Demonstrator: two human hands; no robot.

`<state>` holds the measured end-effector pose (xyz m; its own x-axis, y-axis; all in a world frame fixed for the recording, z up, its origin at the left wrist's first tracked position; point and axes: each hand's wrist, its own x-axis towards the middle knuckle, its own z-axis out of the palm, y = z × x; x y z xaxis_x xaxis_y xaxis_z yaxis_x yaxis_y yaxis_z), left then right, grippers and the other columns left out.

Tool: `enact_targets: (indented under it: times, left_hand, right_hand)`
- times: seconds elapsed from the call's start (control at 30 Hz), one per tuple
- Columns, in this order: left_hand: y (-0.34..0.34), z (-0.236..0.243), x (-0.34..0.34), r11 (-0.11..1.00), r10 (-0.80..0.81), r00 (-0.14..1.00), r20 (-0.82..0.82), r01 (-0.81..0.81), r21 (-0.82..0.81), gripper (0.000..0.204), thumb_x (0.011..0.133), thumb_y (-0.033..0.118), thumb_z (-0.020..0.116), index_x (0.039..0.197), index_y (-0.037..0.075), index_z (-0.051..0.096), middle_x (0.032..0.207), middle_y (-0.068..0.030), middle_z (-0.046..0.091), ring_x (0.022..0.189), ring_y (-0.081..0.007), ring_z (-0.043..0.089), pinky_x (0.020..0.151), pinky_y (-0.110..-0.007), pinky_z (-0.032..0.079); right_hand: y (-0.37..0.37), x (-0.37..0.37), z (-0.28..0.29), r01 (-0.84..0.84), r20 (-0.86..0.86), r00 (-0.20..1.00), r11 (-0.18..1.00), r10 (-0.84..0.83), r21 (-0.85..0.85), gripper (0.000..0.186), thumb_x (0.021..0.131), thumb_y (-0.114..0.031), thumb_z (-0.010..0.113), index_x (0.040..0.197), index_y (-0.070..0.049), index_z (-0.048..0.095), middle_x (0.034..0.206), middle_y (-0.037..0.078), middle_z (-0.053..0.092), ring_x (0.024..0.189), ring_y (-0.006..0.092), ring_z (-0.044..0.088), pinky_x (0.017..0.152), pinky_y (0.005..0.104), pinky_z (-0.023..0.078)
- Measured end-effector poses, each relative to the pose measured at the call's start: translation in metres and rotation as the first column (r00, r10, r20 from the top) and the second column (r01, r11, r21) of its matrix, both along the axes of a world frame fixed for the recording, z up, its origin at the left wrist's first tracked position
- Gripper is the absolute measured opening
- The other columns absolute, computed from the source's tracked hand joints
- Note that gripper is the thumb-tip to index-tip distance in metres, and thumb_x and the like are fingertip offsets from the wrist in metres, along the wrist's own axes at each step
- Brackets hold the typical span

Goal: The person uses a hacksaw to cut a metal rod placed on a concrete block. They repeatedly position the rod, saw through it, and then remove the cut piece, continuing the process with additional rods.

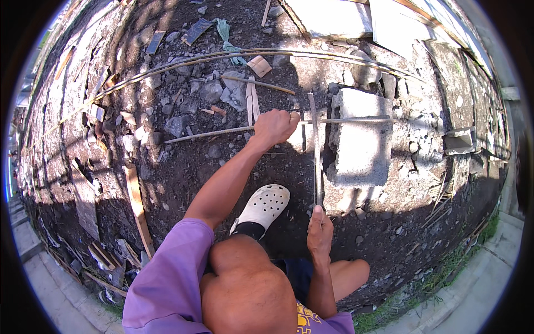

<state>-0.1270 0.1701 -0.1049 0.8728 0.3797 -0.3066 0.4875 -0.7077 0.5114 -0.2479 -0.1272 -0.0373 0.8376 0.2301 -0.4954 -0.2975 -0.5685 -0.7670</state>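
Note:
My left hand [276,125] is closed around a long thin rod [214,133] that lies crosswise in front of me. The rod's right part reaches over a grey concrete block [361,150]. In my right hand [321,231], the fingers are wrapped round the near end of a long, narrow, straight blade-like tool [317,161]; its exact kind cannot be made out. It points away from me and crosses the rod just right of my left hand. Whether the two touch is unclear.
Dark soil with stones and rubble surrounds my white clog [266,206]. A long bent pole [222,54] arches across the far side. Wood scraps and a plank [137,209] lie left, a green cloth strip [225,36] far off, white boards [339,19] at far right.

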Motion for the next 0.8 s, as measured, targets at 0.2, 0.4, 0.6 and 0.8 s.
enact_targets:
  times: [0.2,0.4,0.6,0.8]
  left_hand:
    - [0.010,-0.001,0.007,0.984,-0.177,0.984,0.026,0.177,0.008,0.056,0.105,0.041,0.040,0.092,-0.002,0.074,0.097,-0.0322,0.072,0.089,-0.0521,0.070,0.084,-0.061,0.054]
    - [0.004,0.004,0.011,0.994,-0.084,0.995,-0.046,0.081,-0.077,0.060,0.104,0.046,0.041,0.097,-0.002,0.076,0.102,-0.0306,0.074,0.096,-0.0514,0.071,0.088,-0.058,0.056]
    - [0.004,-0.001,0.006,0.973,-0.224,0.975,-0.015,0.224,0.060,0.051,0.103,0.040,0.046,0.099,-0.001,0.076,0.101,-0.0303,0.074,0.096,-0.0496,0.072,0.086,-0.057,0.057]
    - [-0.005,0.006,0.009,0.997,0.057,0.998,-0.014,-0.058,-0.049,0.049,0.094,0.044,0.052,0.105,0.003,0.078,0.103,-0.0285,0.074,0.097,-0.0482,0.073,0.088,-0.054,0.058]
  right_hand:
    - [0.002,-0.001,-0.001,0.013,0.001,1.000,1.000,-0.013,-0.016,0.061,0.111,-0.051,0.049,0.077,0.000,0.044,0.068,0.005,0.033,0.070,0.0148,0.033,0.061,0.0396,0.035]
    - [0.006,-0.003,0.000,-0.005,0.022,1.000,0.999,0.005,-0.038,0.062,0.111,-0.051,0.048,0.078,0.002,0.046,0.067,0.009,0.033,0.068,0.0172,0.034,0.061,0.0418,0.036]
    - [0.003,0.004,0.012,-0.019,0.016,1.000,0.999,0.020,-0.037,0.064,0.112,-0.052,0.043,0.078,0.002,0.047,0.066,0.007,0.036,0.067,0.0166,0.035,0.060,0.0414,0.034]
    - [-0.002,0.008,0.020,0.050,-0.147,0.987,0.994,-0.065,-0.100,0.072,0.110,-0.061,0.041,0.073,0.001,0.048,0.065,0.003,0.041,0.065,0.0141,0.039,0.059,0.0396,0.033]
